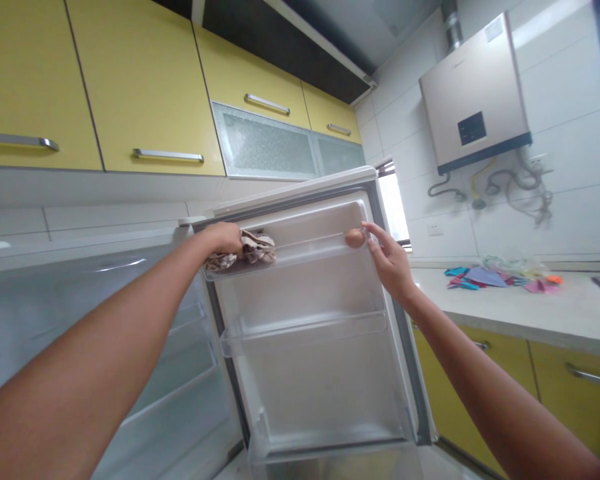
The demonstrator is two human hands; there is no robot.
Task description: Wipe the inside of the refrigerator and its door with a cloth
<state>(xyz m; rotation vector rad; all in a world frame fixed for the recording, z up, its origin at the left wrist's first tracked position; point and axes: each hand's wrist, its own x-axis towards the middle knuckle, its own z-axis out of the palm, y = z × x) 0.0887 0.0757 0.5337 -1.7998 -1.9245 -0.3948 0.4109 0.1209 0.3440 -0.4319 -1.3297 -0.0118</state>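
The refrigerator door (300, 293) stands open, with a clear top door shelf (310, 251) across it. At the left end of that shelf, my left hand (225, 239) is closed on a crumpled, patterned brown-and-white cloth (260, 247). Part of the cloth hangs inside the shelf and part bunches under the hand. A brown egg (355, 238) sits near the shelf's right end. Right beside it, my right hand (391, 261) pinches the clear end of the shelf between thumb and forefinger, its fingertips close to the egg.
Below are a middle door shelf (310, 332) and a bottom door shelf (330, 457). The refrigerator interior (180, 373) opens at left. Yellow cabinets (145, 87) hang above. A counter (520, 317) with colourful cloths and plastic (487, 276) stands at right, under a water heater (475, 93).
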